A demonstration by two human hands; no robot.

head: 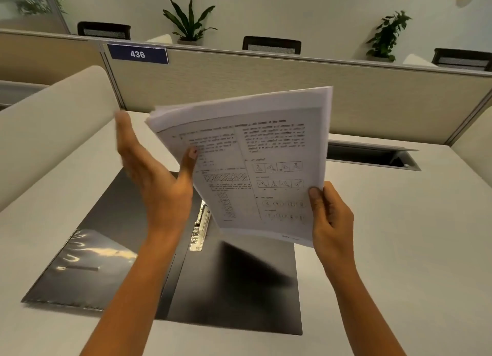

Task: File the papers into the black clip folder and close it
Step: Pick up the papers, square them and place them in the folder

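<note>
My right hand (331, 217) pinches the papers (253, 164) aloft; my left hand (154, 174), spread, thumbs their edge. A far sign (138, 54) reads 436.

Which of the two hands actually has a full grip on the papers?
The right hand, closed on the lower right corner of the papers. The left hand is open, only its thumb touching the left edge.

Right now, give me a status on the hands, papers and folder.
Right hand gripping papers above the desk; left hand open, thumb on the stack. Folder open flat, clip bare. Nothing in the way.
</note>
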